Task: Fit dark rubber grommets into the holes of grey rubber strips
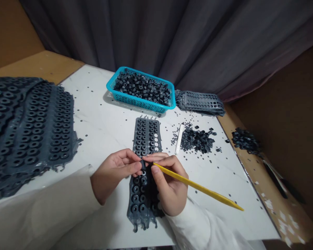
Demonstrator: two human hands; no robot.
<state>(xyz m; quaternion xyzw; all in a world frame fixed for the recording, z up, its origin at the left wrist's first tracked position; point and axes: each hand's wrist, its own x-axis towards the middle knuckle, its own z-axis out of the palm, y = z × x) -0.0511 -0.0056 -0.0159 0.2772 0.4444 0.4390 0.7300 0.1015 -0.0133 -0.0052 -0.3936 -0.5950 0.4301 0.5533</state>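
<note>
Between the thumb and fingers of my left hand (pixel 112 172) is a small black rubber bushing (pixel 143 165). My right hand (pixel 173 184) grips a thin yellow stick-like tool (pixel 206 190), whose dark tip points at the bushing. Both hands are closed and meet over a dark grey molded rubber sheet (pixel 146 133) with rows of ring-shaped parts. Several round holes show along the right side of that sheet. My fingers and the shadow beneath them hide its middle.
A turquoise basket (pixel 141 100) full of small black pieces stands at the back. Stacked rubber sheets (pixel 31 125) lie at left; perforated sheets (pixel 200 102) lie back right. A white stick (pixel 179 139) rests beside a pile of black scraps (pixel 198 139); more scraps (pixel 245 139) lie farther right.
</note>
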